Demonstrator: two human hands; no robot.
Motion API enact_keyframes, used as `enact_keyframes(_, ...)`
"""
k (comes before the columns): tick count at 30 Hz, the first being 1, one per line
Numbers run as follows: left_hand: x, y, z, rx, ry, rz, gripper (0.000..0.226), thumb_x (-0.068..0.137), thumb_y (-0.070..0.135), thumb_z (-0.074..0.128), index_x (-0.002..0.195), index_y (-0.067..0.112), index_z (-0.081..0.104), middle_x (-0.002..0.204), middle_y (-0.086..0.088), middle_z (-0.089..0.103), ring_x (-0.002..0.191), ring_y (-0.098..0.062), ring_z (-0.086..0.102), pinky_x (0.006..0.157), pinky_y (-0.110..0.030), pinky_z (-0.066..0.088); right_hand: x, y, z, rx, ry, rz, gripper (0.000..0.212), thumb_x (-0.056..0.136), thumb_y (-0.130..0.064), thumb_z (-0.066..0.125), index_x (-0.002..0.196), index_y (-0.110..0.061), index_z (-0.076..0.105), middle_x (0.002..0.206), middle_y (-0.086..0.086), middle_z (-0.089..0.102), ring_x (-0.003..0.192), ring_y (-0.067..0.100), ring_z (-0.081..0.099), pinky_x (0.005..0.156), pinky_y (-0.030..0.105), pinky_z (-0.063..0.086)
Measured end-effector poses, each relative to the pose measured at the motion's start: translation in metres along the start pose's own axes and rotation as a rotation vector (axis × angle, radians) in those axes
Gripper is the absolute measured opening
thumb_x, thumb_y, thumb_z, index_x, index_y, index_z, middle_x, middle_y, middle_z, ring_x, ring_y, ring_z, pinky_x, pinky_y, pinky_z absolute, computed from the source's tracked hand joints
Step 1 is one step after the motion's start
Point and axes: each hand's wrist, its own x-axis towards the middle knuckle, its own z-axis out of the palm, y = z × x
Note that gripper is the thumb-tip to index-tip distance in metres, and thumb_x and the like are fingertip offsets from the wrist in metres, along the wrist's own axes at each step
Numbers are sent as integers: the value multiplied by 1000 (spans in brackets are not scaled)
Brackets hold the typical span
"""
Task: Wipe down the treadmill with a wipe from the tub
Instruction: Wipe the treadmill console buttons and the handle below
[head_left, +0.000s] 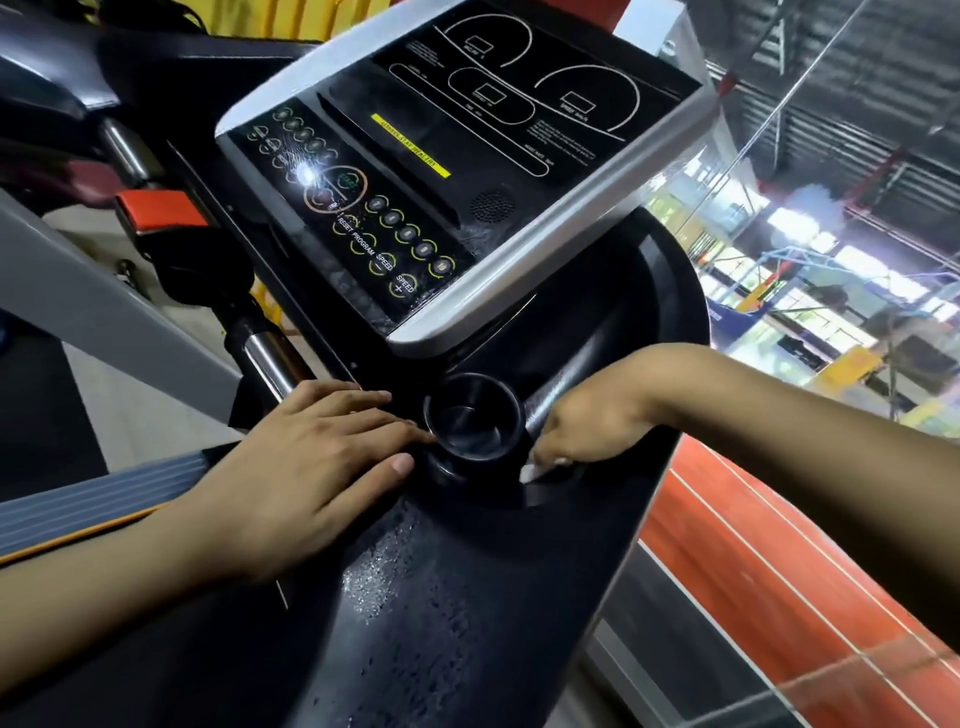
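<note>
Wet black treadmill (467, 597) deck, gym beyond.

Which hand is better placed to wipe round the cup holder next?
Right. The right hand already pinches the wipe beside the cup holder; the left hand lies flat, holding nothing.

**Black treadmill console deck, wet and in use**

The glossy black plastic treadmill deck (467, 597) carried beads of moisture near the left hand (306, 467), which lay flat on it. A round black cup holder (472, 415) sat between both hands. Under the right hand (587, 426), a small white wipe (531, 472) touched the deck.
</note>
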Motion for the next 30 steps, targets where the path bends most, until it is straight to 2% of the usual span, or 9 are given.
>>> enact_keyframes(5, -1, 2, 2, -69, 93, -21, 48, 108, 48, 21, 136, 26, 54, 134, 12, 55, 132, -12, 47, 113, -37, 31, -14, -32, 5, 111, -23, -175, 39, 104, -34, 40, 138, -29, 59, 132, -8, 64, 120, 17, 58, 111, 39, 42)
enact_keyframes(8, -3, -16, 5, -10, 210, -116, 46, 106, 41, 29, 127, 11, 56, 132, -1, 55, 131, -25, 49, 119, -46, 28, -10, -42, 4, 255, 118, -289, 24, 101, -20, 47, 114, -21, 67, 103, -1, 71, 98, 17, 65, 98, 39, 52)
enact_keyframes(12, -4, -43, 6, 48, 212, -189, 59, 107, 47, 22, 132, 7, 57, 132, -7, 59, 138, -31, 45, 123, -53, 19, 13, -68, 10, 348, 375, -192, 22, 100, -19, 46, 82, -15, 57, 78, -1, 59, 83, 26, 62, 80, 37, 54)
enact_keyframes(16, -3, -41, 10, 9, 262, -184, 53, 107, 41, 25, 132, 7, 57, 127, -5, 60, 136, -30, 46, 124, -53, 18, 37, -98, 0, 552, 567, -146, 12, 94, -14, 49, 88, -12, 60, 91, 9, 69, 90, 35, 66, 80, 43, 55)
enact_keyframes(19, -3, -43, 11, 4, 291, -174, 48, 105, 36, 30, 128, 6, 59, 121, -6, 61, 131, -32, 50, 123, -54, 20, 59, -113, -22, 609, 677, -175, 11, 96, -16, 53, 95, -16, 64, 104, 10, 71, 100, 29, 67, 83, 28, 52)
enact_keyframes(21, -4, -43, 11, -7, 306, -166, 47, 105, 36, 32, 130, 6, 58, 121, -7, 61, 129, -32, 51, 123, -54, 21, 75, -116, -34, 631, 701, -177, 24, 95, -12, 52, 115, -11, 67, 116, 13, 70, 111, 29, 65, 92, 30, 53)
enact_keyframes(26, -5, -42, 11, -13, 319, -160, 49, 104, 37, 33, 130, 3, 57, 126, -10, 60, 130, -32, 50, 121, -53, 25, 92, -118, -37, 809, 722, -241, 37, 100, -5, 44, 132, -9, 61, 130, 14, 65, 119, 22, 58, 105, 33, 44)
enact_keyframes(28, -5, -42, 10, -1, 313, -162, 50, 105, 39, 31, 128, 3, 57, 124, -9, 60, 128, -32, 51, 120, -53, 26, 83, -111, -30, 788, 716, -262, 31, 105, -18, 46, 130, -15, 64, 112, 4, 71, 103, 16, 63, 95, 26, 48)
enact_keyframes(30, -7, -43, 9, 5, 298, -166, 49, 106, 40, 29, 126, 5, 57, 123, -8, 59, 127, -32, 51, 120, -53, 26, 68, -97, -19, 748, 658, -261, 36, 106, -38, 44, 111, -15, 71, 74, -9, 60, 67, 3, 52, 68, 18, 44)
